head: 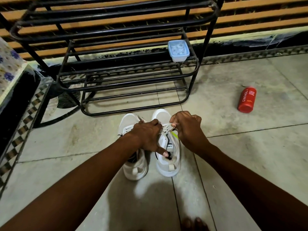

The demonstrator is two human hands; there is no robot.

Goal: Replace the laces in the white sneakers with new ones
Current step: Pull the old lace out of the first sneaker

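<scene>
Two white sneakers stand side by side on the floor, toes pointing away from me. The left sneaker is partly covered by my left forearm. My left hand lies across the right sneaker, its thumb pressing at the shoe's opening and its fingers curled at the white lace. My right hand pinches the lace over the right sneaker's eyelets. A yellow-green tag shows beside the tongue.
A black metal shoe rack stands just beyond the sneakers, with a pale blue lidded plastic box on a shelf. A red bottle lies on the tiled floor to the right. A patterned ledge is at the left.
</scene>
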